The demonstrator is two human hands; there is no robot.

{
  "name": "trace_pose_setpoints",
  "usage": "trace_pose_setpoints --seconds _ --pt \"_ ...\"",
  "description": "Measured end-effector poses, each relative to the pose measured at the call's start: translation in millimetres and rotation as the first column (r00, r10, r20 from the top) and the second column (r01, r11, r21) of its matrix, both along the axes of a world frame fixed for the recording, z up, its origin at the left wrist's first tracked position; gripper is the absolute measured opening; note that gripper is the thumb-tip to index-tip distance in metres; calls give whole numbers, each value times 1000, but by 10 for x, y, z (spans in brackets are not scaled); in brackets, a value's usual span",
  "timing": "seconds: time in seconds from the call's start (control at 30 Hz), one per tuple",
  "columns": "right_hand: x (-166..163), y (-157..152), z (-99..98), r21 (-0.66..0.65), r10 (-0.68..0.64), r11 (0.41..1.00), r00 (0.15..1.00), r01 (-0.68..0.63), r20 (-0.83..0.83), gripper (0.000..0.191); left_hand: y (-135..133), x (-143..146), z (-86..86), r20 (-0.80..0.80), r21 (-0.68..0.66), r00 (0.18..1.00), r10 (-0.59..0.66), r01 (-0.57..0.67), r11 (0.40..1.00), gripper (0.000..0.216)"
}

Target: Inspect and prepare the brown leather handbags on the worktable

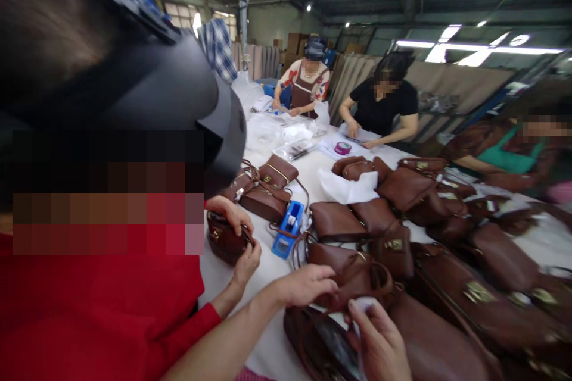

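Over brown bag (318, 340), left hand (308, 286) palm-down, loosely unclenched; right hand (379, 342) upturned, pinching white piece (367, 303)

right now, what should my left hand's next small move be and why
I'd probably lower the left hand onto the dark brown bag just below it, to steady it: the left fingers look loosely open and seem to hold nothing, while the right hand is occupied, pinching a thin white piece beside that bag.
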State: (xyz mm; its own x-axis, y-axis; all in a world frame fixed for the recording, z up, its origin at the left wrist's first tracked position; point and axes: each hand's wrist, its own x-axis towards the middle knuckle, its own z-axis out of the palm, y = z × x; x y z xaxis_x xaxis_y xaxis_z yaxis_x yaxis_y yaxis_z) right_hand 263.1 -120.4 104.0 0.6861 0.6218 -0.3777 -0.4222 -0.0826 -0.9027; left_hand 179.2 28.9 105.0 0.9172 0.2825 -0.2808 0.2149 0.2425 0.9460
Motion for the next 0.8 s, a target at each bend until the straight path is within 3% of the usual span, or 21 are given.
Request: trace_pose_setpoints --seconds 0.2,0.5,0.7,0.8 --pt "72 81 100 43 -18 999 1000 18 9 45 162 33 -91 82 -90 995 -47 55 994 20" --pt "143 264 147 49 55 997 980 -66 193 39 16 144 -25 66 -146 996 -57 66 987 35" --pt "203 110 -32 -91 58 995 947 -31 316 50 -231 139 -60 5 -116 997 76 -75 990 28" --pt "190 5 -157 -177 92 983 961 -46 259 58 -347 119 -122 -22 -210 995 98 -100 973 25"
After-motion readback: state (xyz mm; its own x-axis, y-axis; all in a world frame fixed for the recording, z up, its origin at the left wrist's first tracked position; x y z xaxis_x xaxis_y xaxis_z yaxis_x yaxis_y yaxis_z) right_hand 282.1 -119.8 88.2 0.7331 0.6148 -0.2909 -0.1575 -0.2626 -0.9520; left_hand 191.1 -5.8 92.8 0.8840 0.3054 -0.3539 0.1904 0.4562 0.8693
